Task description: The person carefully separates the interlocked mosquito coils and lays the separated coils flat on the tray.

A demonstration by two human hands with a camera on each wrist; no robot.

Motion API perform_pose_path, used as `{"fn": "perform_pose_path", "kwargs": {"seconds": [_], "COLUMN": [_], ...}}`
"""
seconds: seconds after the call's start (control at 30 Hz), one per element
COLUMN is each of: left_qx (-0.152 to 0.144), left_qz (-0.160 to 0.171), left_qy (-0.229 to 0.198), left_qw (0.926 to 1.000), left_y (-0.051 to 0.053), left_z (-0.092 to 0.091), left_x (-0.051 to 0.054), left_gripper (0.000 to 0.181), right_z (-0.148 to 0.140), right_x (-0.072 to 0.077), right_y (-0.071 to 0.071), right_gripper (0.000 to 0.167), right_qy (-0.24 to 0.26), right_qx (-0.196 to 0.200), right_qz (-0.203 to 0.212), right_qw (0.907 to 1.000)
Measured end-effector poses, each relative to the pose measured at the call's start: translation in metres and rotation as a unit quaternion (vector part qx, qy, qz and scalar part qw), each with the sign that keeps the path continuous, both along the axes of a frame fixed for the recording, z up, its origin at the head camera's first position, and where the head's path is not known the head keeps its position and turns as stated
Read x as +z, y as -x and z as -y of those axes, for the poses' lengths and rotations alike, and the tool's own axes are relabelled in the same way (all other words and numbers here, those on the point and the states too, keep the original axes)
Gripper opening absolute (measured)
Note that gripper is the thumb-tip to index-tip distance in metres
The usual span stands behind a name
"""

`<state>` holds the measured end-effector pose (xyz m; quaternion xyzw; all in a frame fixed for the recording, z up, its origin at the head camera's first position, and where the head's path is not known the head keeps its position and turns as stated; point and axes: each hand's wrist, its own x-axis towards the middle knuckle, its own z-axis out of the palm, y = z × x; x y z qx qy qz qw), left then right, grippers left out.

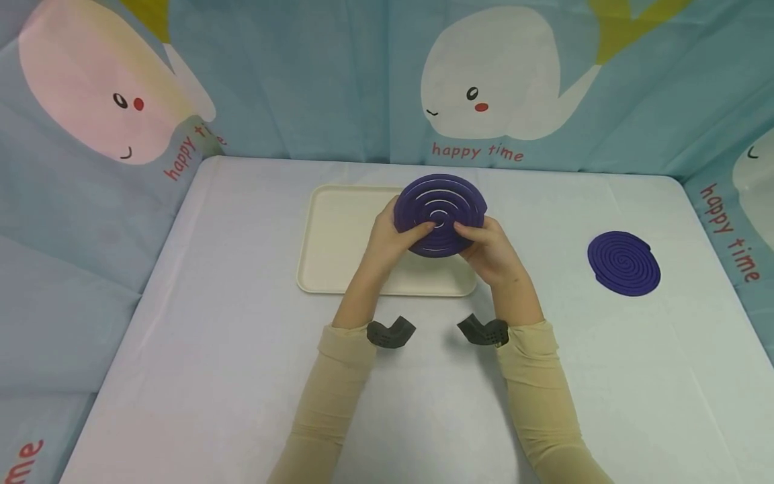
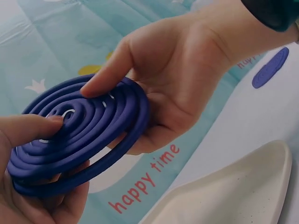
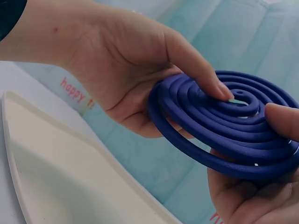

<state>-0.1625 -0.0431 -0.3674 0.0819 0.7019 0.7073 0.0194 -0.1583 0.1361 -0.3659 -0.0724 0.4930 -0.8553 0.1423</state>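
Note:
A dark purple spiral coil [image 1: 438, 185], wound from a thick soft-looking cord, is held up over the tray by both hands. My left hand [image 1: 384, 236] grips its left side, thumb on the upper face near the middle and fingers beneath. The right hand [image 1: 492, 257] pinches the opposite side likewise, its thumb also near the centre. Thin gaps show between several turns. In the right wrist view the outermost turn of the coil [image 3: 187, 144] hangs apart from the rest. Below is a cream rectangular tray [image 1: 332, 235], partly hidden by the hands and coil.
A second purple spiral coil [image 1: 624, 263] lies flat on the white table [image 1: 242, 363], at the right. Behind the table and along its sides hangs a blue cloth [image 1: 326, 81] with whale prints. Dark wrist pieces [image 1: 390, 333] stick out from both cuffs.

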Motion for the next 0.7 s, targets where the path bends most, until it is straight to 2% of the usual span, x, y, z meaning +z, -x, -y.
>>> {"fn": "perform_pose_path", "kwargs": {"seconds": [0.1, 0.23, 0.4, 0.5, 0.6, 0.7], "left_qx": [-0.024, -0.047, -0.081, -0.116, -0.144, -0.157], "left_qz": [0.001, 0.000, 0.013, 0.015, 0.003, -0.012], "left_qy": [-0.032, -0.045, -0.048, -0.074, -0.097, -0.106], "left_qw": [0.9992, 0.9979, 0.9955, 0.9903, 0.9847, 0.9818], "left_y": [0.0008, 0.0019, 0.0007, -0.0006, -0.0014, -0.0012], "left_z": [0.0018, 0.0030, 0.0049, 0.0064, 0.0075, 0.0081], "left_x": [-0.0006, -0.0004, 0.0018, 0.0029, 0.0029, 0.0019], "left_gripper": [0.058, 0.058, 0.057, 0.056, 0.057, 0.060], "right_z": [-0.0005, 0.0001, 0.0016, 0.0019, 0.0013, 0.0013], "right_x": [-0.0009, -0.0019, -0.0023, -0.0012, 0.0003, 0.0015], "right_y": [0.0006, 0.0021, 0.0035, 0.0038, 0.0035, 0.0031], "right_gripper": [0.031, 0.029, 0.029, 0.030, 0.029, 0.026], "right_qy": [0.016, 0.038, 0.057, 0.078, 0.105, 0.118], "right_qx": [0.008, 0.008, -0.034, -0.064, -0.075, -0.080], "right_qz": [0.004, 0.020, 0.038, 0.037, 0.031, 0.027], "right_qw": [0.9998, 0.9990, 0.9971, 0.9942, 0.9911, 0.9894]}}
